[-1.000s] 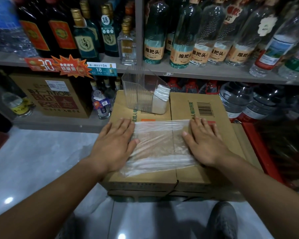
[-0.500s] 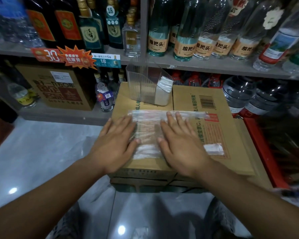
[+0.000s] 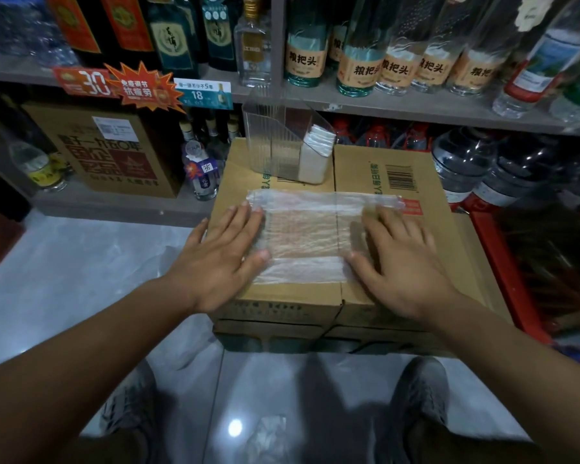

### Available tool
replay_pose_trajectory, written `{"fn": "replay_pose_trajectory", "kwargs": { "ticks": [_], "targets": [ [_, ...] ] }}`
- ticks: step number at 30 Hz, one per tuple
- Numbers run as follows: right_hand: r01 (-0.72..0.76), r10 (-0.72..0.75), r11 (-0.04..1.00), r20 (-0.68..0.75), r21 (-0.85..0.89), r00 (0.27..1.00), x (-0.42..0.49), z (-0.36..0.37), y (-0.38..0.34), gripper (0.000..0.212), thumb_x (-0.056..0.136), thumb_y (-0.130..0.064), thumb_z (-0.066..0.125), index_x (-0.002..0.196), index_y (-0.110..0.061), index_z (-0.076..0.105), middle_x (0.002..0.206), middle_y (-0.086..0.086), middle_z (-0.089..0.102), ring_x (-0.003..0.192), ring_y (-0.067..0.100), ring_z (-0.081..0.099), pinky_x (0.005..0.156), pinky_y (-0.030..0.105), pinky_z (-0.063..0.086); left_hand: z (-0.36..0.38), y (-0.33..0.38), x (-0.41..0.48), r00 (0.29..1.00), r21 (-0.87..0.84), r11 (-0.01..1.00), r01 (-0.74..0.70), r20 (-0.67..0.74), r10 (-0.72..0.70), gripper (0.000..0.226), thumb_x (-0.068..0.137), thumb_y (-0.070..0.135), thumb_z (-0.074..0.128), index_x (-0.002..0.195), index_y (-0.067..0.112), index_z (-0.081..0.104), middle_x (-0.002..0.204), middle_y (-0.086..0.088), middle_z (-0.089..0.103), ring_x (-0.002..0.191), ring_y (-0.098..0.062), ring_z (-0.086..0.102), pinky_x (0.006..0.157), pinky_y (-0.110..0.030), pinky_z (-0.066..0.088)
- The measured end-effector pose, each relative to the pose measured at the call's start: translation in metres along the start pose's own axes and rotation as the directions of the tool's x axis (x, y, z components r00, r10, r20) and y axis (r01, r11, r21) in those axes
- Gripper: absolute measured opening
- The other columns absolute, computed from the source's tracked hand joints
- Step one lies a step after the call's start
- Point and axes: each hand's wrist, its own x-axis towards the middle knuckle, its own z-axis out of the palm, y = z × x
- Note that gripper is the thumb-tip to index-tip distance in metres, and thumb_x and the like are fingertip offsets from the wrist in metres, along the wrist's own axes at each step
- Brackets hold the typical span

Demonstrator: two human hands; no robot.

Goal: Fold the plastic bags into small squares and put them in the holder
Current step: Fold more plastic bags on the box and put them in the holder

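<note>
Outward from the middle half a second ago, now at the right end of the plastic bag [image 3: 305,236] with the right hand [image 3: 402,262], palm down, fingers straight and spread. Same with the left hand [image 3: 221,259] at the left edge: flat, pressing, gripping nothing. Finds the bag spread across the cardboard box [image 3: 426,182], just in front of the clear holder [image 3: 272,142] with its folded bags [image 3: 315,155]. Keep both palms down, sweep trapped air toward the edges, line up the long sides, then fold and crease firmly.
</note>
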Motion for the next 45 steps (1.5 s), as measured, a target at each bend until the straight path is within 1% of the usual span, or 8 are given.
{"fn": "replay_pose_trajectory", "kwargs": {
  "ticks": [3,6,8,11,22,34,40,45],
  "targets": [
    [0.205,-0.180,0.965,-0.151,0.164,0.972,-0.001,-0.007,-0.012,0.038,0.090,-0.049,0.063,0.118,-0.024,0.066,0.119,-0.005,0.055,0.115,0.017,0.045,0.098,0.043,0.043,-0.001,-0.005,-0.005,0.996,-0.222,0.974,-0.043,-0.090,0.023,0.076,0.093,0.075,0.010,0.157,0.044,-0.016,0.166,0.013,-0.024,0.152,-0.003,-0.016,0.125,-0.039,-0.002],
    [0.359,-0.344,0.903,-0.106,0.234,0.933,-0.003,0.003,-0.023,0.026,0.087,-0.044,0.068,0.099,-0.022,0.073,0.100,-0.009,0.056,0.100,0.015,0.049,0.085,0.037,0.047,-0.004,-0.001,-0.013,0.954,-0.170,0.970,-0.173,-0.275,0.122,0.067,0.095,0.068,0.039,0.152,0.034,0.034,0.166,0.005,0.021,0.149,-0.010,0.018,0.120,-0.040,0.017],
    [0.408,-0.396,0.889,-0.097,0.209,0.913,-0.003,0.012,-0.025,0.017,0.090,-0.037,0.070,0.097,-0.022,0.075,0.097,-0.008,0.058,0.096,0.018,0.051,0.084,0.039,0.048,-0.006,0.006,-0.016,0.908,-0.052,0.958,-0.281,-0.338,0.248,0.050,0.090,0.066,0.051,0.126,0.031,0.059,0.136,0.008,0.051,0.130,-0.015,0.041,0.104,-0.036,0.029],
    [0.384,-0.372,0.903,-0.094,0.194,0.923,-0.002,0.017,-0.025,0.011,0.093,-0.031,0.069,0.098,-0.022,0.075,0.096,-0.007,0.058,0.096,0.018,0.050,0.085,0.040,0.048,-0.005,0.010,-0.020,0.904,-0.082,0.937,-0.339,-0.305,0.300,0.043,0.084,0.067,0.054,0.108,0.034,0.069,0.110,0.015,0.058,0.110,-0.011,0.049,0.092,-0.033,0.034],
    [0.361,-0.352,0.904,-0.081,0.229,0.932,-0.004,0.017,-0.028,0.028,0.090,-0.050,0.062,0.097,-0.025,0.072,0.099,-0.011,0.057,0.099,0.014,0.050,0.088,0.036,0.046,-0.005,0.008,-0.018,0.922,-0.264,0.914,-0.309,-0.318,0.220,0.009,0.092,0.035,0.071,0.095,0.029,0.077,0.093,0.016,0.065,0.094,-0.005,0.056,0.088,-0.039,0.050],
    [0.390,-0.376,0.910,-0.113,0.141,0.920,0.003,0.013,-0.030,0.008,0.094,-0.026,0.067,0.094,-0.019,0.070,0.093,-0.003,0.061,0.092,0.021,0.055,0.080,0.038,0.049,-0.010,0.006,-0.020,0.932,-0.284,0.910,-0.300,-0.289,0.217,0.028,0.079,0.044,0.080,0.101,0.026,0.077,0.093,0.014,0.066,0.095,-0.006,0.058,0.085,-0.035,0.051],
    [0.354,-0.345,0.924,-0.082,0.146,0.935,-0.001,0.009,-0.032,0.038,0.087,-0.054,0.062,0.107,-0.022,0.067,0.099,-0.007,0.060,0.095,0.014,0.052,0.081,0.032,0.046,-0.010,0.009,-0.019,0.936,-0.323,0.908,-0.267,-0.310,0.165,0.009,0.093,0.029,0.070,0.098,0.025,0.077,0.092,0.016,0.067,0.093,-0.004,0.060,0.084,-0.037,0.052],
    [0.335,-0.326,0.941,-0.144,0.042,0.934,-0.006,0.002,-0.039,0.013,0.095,-0.028,0.062,0.101,-0.019,0.070,0.093,-0.002,0.068,0.086,0.021,0.063,0.075,0.040,0.055,-0.016,0.011,-0.021,0.954,-0.421,0.888,-0.186,-0.295,0.059,0.009,0.096,0.030,0.066,0.099,0.031,0.074,0.095,0.016,0.069,0.092,-0.004,0.062,0.083,-0.039,0.054]
  ]
}}
